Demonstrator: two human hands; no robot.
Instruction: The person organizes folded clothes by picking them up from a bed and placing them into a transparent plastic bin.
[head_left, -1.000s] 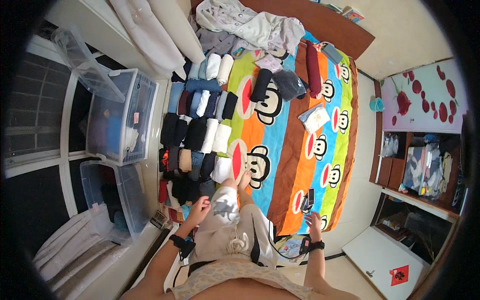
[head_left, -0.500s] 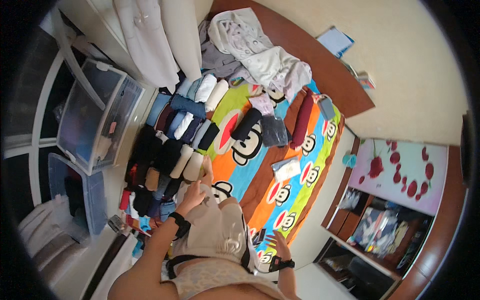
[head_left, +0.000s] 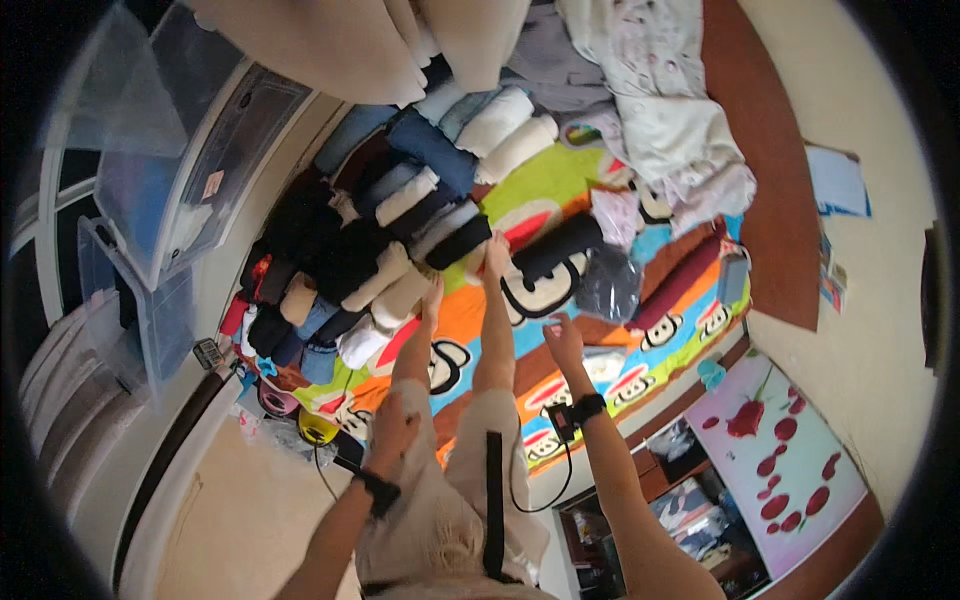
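My left hand (head_left: 395, 435) hangs in front of my left thigh, its fingers loosely apart and slightly blurred, holding nothing I can see. My right hand (head_left: 565, 340) is over the bed with bent fingers and nothing visible in them. Nearest to it are a dark package in clear plastic (head_left: 609, 285) and a black roll of cloth (head_left: 558, 246). My bare feet stand on the colourful monkey-print bedspread (head_left: 545, 165). Left of them lie rows of rolled clothes, among them blue jeans (head_left: 432, 150), a white roll (head_left: 497, 120) and a beige roll (head_left: 403, 297).
A maroon roll (head_left: 678, 275) and a pale crumpled cover (head_left: 670, 110) lie toward the brown headboard (head_left: 765, 170). Clear plastic bins (head_left: 240, 150) stand at the left beside a curtain (head_left: 330, 45). A floral-front cabinet (head_left: 775, 450) with open shelves is at the right.
My view has shifted and turned, and I stand more upright with both feet showing. My left hand has come back from the rolls to my thigh; my right hand has moved forward over the bed.
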